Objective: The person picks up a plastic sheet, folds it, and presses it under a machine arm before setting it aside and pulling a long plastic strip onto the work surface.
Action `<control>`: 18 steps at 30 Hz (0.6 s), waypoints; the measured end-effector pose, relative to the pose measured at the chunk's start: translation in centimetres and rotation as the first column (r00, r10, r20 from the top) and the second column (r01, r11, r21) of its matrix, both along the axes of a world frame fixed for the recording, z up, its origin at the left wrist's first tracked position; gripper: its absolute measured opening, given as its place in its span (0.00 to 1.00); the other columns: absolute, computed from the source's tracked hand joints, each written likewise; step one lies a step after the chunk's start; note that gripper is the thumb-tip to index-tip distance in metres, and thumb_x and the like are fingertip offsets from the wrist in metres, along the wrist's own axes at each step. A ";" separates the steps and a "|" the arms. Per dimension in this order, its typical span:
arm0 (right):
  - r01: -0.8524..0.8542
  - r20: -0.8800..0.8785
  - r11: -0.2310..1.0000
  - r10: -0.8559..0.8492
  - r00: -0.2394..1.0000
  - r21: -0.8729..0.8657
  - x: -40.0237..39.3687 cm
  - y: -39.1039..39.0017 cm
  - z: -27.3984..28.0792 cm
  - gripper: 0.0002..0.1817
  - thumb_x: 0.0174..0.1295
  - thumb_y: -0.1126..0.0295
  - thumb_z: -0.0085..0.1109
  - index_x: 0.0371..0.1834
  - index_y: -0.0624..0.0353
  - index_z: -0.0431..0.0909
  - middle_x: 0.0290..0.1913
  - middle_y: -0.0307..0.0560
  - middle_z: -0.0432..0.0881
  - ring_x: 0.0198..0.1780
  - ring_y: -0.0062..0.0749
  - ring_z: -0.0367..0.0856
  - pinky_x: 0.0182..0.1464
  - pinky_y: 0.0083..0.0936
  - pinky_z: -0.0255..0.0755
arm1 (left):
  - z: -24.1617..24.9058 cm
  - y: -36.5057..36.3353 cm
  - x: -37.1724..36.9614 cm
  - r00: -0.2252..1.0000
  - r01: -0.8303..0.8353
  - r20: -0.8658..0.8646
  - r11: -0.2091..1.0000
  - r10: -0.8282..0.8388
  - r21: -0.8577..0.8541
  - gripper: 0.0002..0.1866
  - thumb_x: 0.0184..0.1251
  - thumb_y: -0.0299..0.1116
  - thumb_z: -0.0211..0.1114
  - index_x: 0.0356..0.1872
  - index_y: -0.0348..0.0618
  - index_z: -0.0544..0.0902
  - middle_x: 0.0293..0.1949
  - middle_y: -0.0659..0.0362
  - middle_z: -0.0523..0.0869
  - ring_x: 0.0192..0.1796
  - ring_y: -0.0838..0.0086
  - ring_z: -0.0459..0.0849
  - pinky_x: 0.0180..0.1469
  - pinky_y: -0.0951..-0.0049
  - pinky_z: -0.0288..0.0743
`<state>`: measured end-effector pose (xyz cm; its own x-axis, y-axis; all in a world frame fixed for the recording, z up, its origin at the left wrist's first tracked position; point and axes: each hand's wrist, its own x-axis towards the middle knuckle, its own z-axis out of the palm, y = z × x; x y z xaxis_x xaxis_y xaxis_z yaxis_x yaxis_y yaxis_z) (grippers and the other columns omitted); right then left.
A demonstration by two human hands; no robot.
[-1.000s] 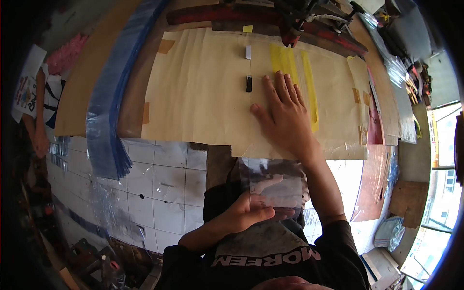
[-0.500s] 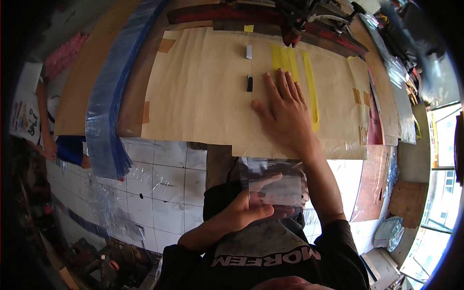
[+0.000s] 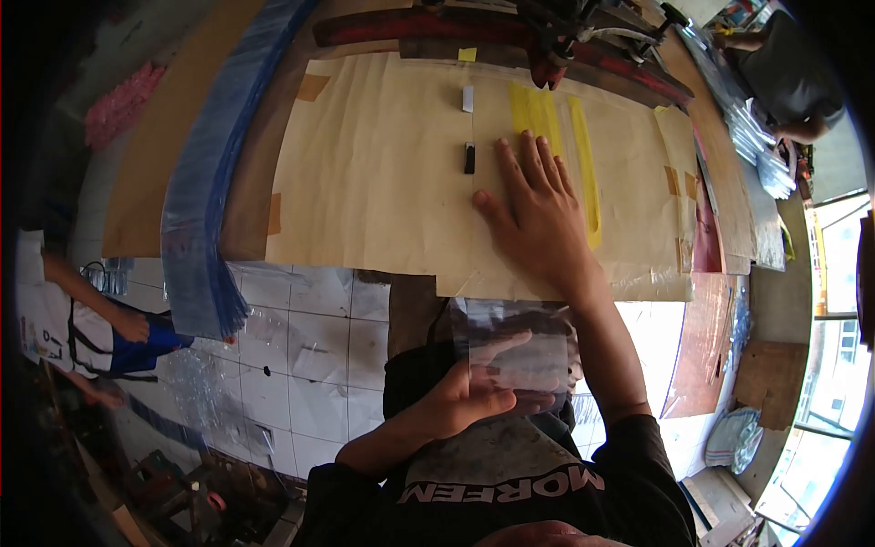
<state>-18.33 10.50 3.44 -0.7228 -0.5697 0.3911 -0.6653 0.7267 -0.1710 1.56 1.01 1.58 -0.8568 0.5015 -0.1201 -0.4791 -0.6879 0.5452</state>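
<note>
My right hand (image 3: pixel 538 210) lies flat with fingers spread on the brown paper sheet (image 3: pixel 365 173), which is taped over the tabletop. Its fingertips touch near the yellow tape strips (image 3: pixel 533 109). In front of my body, my left hand (image 3: pixel 465 392) holds a clear plastic piece (image 3: pixel 529 360), thumb on top and fingers seen through it underneath. The plastic's far edge meets the front edge of the paper. Left of my right hand, a small black block (image 3: pixel 469 158) and a small white block (image 3: pixel 468 98) sit along a line on the paper.
A red metal bar (image 3: pixel 419 25) with clamp parts spans the back of the table. A stack of bluish plastic sheets (image 3: pixel 205 191) hangs over the front edge at left. One person (image 3: pixel 100 328) stands at left, another (image 3: pixel 793 73) at far right near bundled clear plastic (image 3: pixel 761 137).
My hands and the clear plastic have barely moved. The person at left has come further into view, and the person at far right now leans in near the bundles.
</note>
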 end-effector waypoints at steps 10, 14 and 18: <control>0.000 -0.004 1.000 0.000 1.000 0.001 -0.1 -0.1 0.0 0.35 0.68 0.47 0.49 0.68 0.65 0.66 0.69 0.73 0.63 0.73 0.63 0.57 0.74 0.48 0.50 | -0.3 0.1 0.0 1.000 -0.007 0.008 0.999 0.007 0.047 0.37 0.72 0.23 0.55 0.76 0.45 0.46 0.61 0.37 0.76 0.65 0.46 0.75 0.69 0.47 0.65; 0.001 -0.010 1.000 -0.001 1.000 0.000 -0.1 0.0 -0.1 0.35 0.68 0.47 0.49 0.68 0.65 0.66 0.69 0.72 0.63 0.73 0.63 0.57 0.74 0.48 0.50 | -0.1 0.0 0.0 1.000 -0.003 0.001 1.000 0.003 0.027 0.37 0.72 0.23 0.55 0.76 0.45 0.46 0.61 0.37 0.76 0.65 0.46 0.75 0.69 0.47 0.65; -0.008 -0.014 1.000 0.008 1.000 -0.008 -0.1 0.0 0.0 0.35 0.68 0.47 0.50 0.68 0.65 0.67 0.69 0.72 0.63 0.73 0.63 0.58 0.74 0.48 0.51 | -0.4 0.0 0.0 1.000 -0.006 -0.010 1.000 0.006 0.025 0.37 0.72 0.24 0.55 0.76 0.45 0.46 0.61 0.37 0.76 0.65 0.46 0.75 0.69 0.47 0.65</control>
<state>-18.45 10.50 3.42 -0.7125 -0.5726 0.4056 -0.6738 0.7197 -0.1675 1.56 1.04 1.21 -0.8607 0.4994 -0.0988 -0.4696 -0.7040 0.5327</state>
